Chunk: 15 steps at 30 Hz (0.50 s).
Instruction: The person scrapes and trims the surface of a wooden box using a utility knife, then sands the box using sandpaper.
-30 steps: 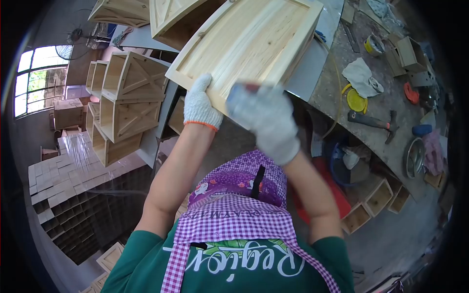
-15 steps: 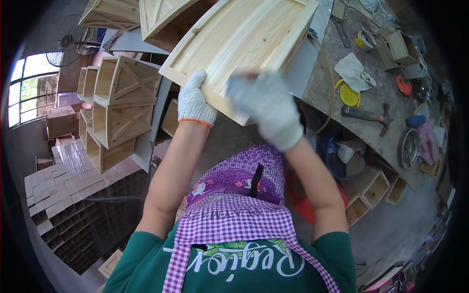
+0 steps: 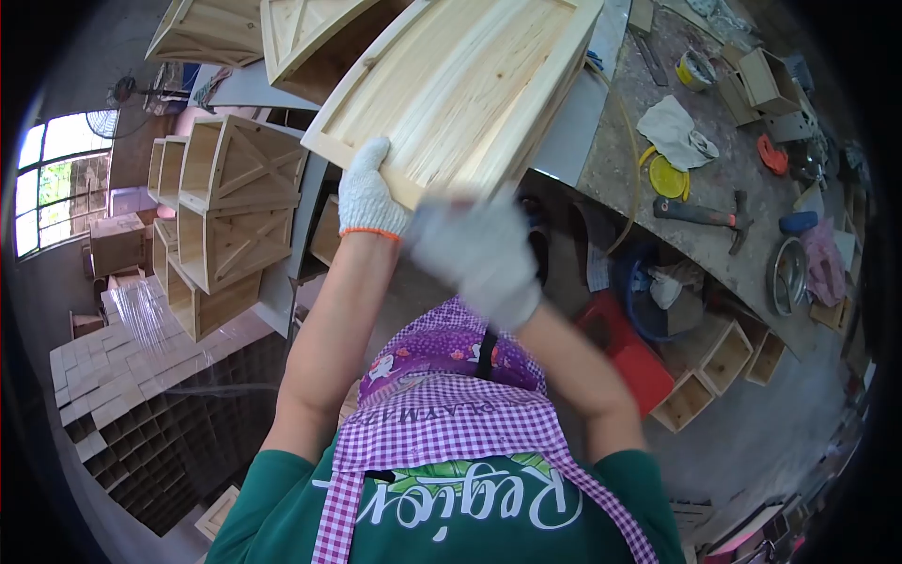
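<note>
the left hand point(image 3: 371, 193), in a white knit glove with an orange cuff, grips the near left edge of a wooden box point(image 3: 460, 94), thumb laid up over the rim and the other fingers hidden beneath. the right hand point(image 3: 493, 258), also gloved and badly blurred, is closed around a blurred block point(image 3: 427, 218) just by the box's near right corner; whether block and wood touch, i cannot tell. the box sits ahead of both hands, its near end jutting toward the person past the edge of a white board point(image 3: 567, 136). its grain and long axis run forward and away from the hands, leaning to the right, and the far end is cut off by the top of the view. the upward panel is pale yellow wood with creamy streaks and a few small knots, framed by raised strips; the left strip bows outward and has a dark mark partway along. left of the left hand stand stacked boxes point(image 3: 249, 164) with x-shaped braces. right of the right hand, a stained worktable point(image 3: 611, 183) bears a hammer point(image 3: 695, 214), a white cloth point(image 3: 672, 130) and a yellow lid point(image 3: 668, 176). below it, nearer the right hand, is a red stool point(image 3: 628, 352).
</note>
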Each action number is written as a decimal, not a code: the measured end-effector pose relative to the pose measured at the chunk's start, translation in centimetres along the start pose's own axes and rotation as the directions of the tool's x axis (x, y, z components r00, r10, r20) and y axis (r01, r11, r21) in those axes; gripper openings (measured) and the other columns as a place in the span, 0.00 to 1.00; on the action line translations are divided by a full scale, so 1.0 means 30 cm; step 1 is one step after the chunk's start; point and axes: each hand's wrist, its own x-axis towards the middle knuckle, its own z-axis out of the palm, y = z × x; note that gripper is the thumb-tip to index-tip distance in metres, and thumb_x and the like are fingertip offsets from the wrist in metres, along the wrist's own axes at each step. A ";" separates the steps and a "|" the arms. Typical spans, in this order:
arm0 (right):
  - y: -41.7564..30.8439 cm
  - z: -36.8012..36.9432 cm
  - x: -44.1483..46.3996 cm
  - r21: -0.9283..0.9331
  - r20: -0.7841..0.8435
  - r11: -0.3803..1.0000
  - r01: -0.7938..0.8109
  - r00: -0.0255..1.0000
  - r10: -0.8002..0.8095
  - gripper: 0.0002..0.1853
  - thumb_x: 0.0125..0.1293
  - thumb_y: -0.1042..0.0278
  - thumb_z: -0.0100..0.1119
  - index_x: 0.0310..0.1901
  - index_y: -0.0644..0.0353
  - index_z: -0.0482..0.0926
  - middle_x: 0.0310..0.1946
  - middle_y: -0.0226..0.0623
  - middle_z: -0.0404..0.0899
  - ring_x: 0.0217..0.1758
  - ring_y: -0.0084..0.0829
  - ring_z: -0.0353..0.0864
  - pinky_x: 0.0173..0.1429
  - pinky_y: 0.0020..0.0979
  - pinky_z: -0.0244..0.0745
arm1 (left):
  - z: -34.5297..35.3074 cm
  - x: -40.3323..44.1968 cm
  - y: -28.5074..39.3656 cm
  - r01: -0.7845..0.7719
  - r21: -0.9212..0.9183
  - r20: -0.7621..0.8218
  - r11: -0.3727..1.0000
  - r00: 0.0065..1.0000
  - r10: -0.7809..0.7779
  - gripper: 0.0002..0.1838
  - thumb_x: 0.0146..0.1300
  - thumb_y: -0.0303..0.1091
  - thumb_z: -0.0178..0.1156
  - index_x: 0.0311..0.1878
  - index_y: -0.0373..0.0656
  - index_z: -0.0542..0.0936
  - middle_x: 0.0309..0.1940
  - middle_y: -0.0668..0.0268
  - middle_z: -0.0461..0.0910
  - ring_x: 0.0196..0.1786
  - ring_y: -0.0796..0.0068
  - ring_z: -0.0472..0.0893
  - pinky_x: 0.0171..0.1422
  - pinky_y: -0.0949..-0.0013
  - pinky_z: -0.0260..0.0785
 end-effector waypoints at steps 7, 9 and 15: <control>0.100 0.253 -0.302 0.412 -0.654 0.861 0.298 0.754 0.052 0.21 0.67 0.74 0.58 0.62 0.58 0.81 0.60 0.46 0.82 0.66 0.47 0.80 0.74 0.43 0.70 | -0.170 -0.132 -0.055 0.299 -0.208 0.532 0.931 0.833 -0.149 0.44 0.68 0.31 0.67 0.81 0.41 0.53 0.77 0.55 0.63 0.80 0.52 0.63 0.83 0.49 0.60; 0.114 0.265 -0.348 0.452 -0.684 0.859 0.241 0.712 0.160 0.21 0.66 0.76 0.60 0.61 0.59 0.81 0.58 0.47 0.83 0.64 0.49 0.82 0.72 0.42 0.72 | -0.253 -0.192 -0.171 0.055 0.154 0.607 0.986 0.783 -0.139 0.47 0.65 0.35 0.72 0.80 0.41 0.56 0.76 0.57 0.65 0.79 0.55 0.65 0.81 0.54 0.60; 0.178 0.271 -0.376 0.950 -0.081 0.268 -0.161 0.702 0.707 0.31 0.69 0.78 0.55 0.75 0.66 0.69 0.64 0.46 0.80 0.67 0.37 0.80 0.72 0.34 0.70 | -0.175 -0.162 -0.342 -0.432 0.783 0.545 0.447 0.823 -0.159 0.35 0.59 0.36 0.76 0.68 0.34 0.75 0.59 0.55 0.82 0.62 0.62 0.82 0.67 0.59 0.74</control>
